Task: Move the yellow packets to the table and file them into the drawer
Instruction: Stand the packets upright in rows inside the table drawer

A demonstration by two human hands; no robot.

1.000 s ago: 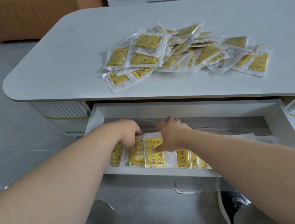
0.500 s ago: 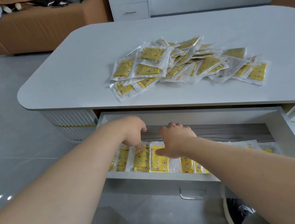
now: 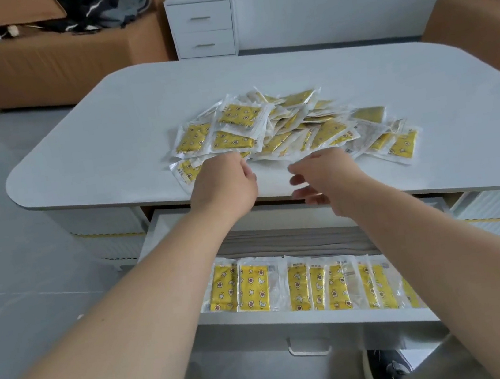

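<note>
A heap of yellow packets [image 3: 291, 125] in clear wrappers lies on the white table [image 3: 108, 151]. Below its front edge the drawer [image 3: 292, 316] stands pulled out, with a row of yellow packets [image 3: 253, 288] filed upright along its front. My left hand [image 3: 225, 183] hovers over the table's front edge, fingers loosely curled, its fingertips at the near left packets of the heap; I see nothing held in it. My right hand [image 3: 324, 175] hangs beside it with fingers relaxed and spread, empty, just short of the heap.
A brown sofa [image 3: 48, 66] with clothes stands at the back left, a white two-drawer cabinet [image 3: 203, 28] behind the table, another brown seat [image 3: 476, 25] at the right. My shoe [image 3: 386, 369] shows on the grey floor under the drawer.
Both hands have left the packets in the drawer and risen to the table's front edge near the heap. The view has tilted upward.
</note>
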